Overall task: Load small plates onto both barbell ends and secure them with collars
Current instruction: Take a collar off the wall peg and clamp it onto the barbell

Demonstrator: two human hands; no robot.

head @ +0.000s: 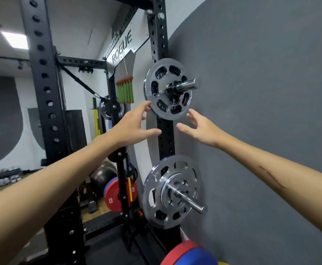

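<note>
A small chrome plate sat on the upper storage peg of the black rack, a black collar clamped against it. The left hand, fingers spread, touched its lower-left rim; the right hand hovered open just below. The crossbeam sign read "ROGUE"; a red plate showed "25".

Just above and between the left hand and right hand, a small plate sits on a peg of the rack upright. Below both hands, 2 stacked plates sit on a lower peg, with the wall to the right hand's right.
</note>
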